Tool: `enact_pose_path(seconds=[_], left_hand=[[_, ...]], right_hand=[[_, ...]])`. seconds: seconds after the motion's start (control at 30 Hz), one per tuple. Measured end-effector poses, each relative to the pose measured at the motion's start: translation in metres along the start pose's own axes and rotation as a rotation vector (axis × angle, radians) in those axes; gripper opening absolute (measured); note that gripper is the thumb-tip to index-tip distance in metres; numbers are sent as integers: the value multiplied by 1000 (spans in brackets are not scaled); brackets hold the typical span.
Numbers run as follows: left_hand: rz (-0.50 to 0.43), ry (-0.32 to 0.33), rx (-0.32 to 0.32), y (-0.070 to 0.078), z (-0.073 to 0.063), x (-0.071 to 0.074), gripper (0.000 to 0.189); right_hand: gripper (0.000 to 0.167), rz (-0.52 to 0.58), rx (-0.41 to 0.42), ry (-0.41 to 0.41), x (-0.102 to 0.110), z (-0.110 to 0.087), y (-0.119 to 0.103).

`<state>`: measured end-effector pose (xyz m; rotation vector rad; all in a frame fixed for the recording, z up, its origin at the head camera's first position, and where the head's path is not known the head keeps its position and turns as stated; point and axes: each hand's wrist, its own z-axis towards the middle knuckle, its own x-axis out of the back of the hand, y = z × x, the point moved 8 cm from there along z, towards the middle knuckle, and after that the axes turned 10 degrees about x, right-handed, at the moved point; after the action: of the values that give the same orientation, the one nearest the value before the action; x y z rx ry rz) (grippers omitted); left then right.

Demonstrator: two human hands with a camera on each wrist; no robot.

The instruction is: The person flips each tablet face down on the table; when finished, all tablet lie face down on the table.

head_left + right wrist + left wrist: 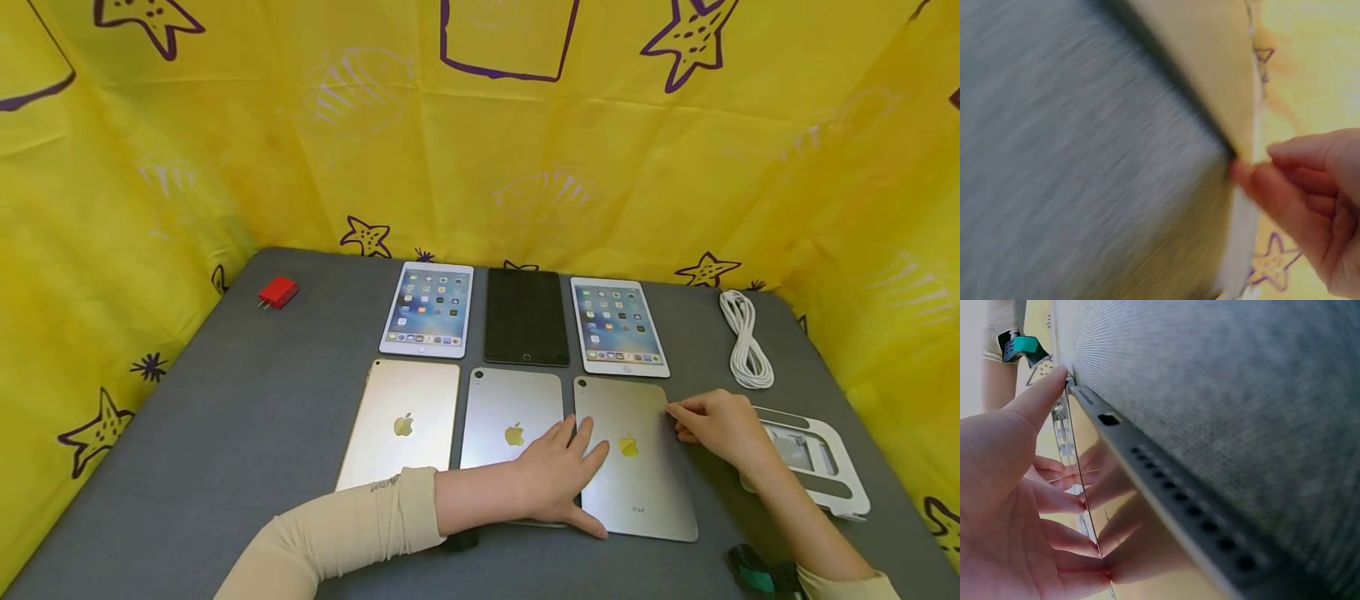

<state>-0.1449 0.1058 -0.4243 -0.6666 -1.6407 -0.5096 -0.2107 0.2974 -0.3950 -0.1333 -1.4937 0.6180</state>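
Observation:
A silver tablet with an "iPad" mark lies back up at the front right of a two-row layout. Spread over its left side, my left hand reaches across from the middle silver tablet. In the left wrist view its fingertips rest along a tablet edge and are mirrored in the metal back. My right hand touches the right tablet's upper right edge. The right wrist view has a fingertip against that tablet's corner, another finger slightly apart. A gold tablet lies left, partly under the left sleeve.
Behind are a lit white tablet, a dark tablet and another lit white tablet. A red charger plug sits far left. On the right are a bundled white cable and a white stand. Yellow cloth encloses the table.

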Motion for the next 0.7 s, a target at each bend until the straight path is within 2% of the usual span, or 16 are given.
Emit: enact_pose_path(seconds=[0.07, 0.17, 0.23, 0.33, 0.4, 0.53, 0.63, 0.7], left_hand=[[-1, 8, -6, -2, -1, 2, 98], [-73, 28, -26, -8, -1, 9, 86], [-166, 61, -37, -18, -1, 18, 73], [-349, 142, -31, -43, -3, 33, 52], [-464, 229, -4, -66, -6, 44, 41], [-727, 417, 121, -126, -15, 57, 28], [-907, 534, 247, -175, -27, 56, 25], [-985, 594, 333, -206, -35, 51, 27]], right_hand=[[20, -66, 52, 27, 3, 6, -11], [18, -111, 126, 100, 5, 17, -30], [18, -69, 157, 135, 1, 27, -44], [25, 39, 201, 138, -10, 43, -67], [30, 138, 223, 121, -19, 56, -82], [36, 342, 213, 63, -39, 81, -107], [39, 515, 174, 17, -58, 100, -120], [40, 639, 148, -8, -71, 112, -127]])
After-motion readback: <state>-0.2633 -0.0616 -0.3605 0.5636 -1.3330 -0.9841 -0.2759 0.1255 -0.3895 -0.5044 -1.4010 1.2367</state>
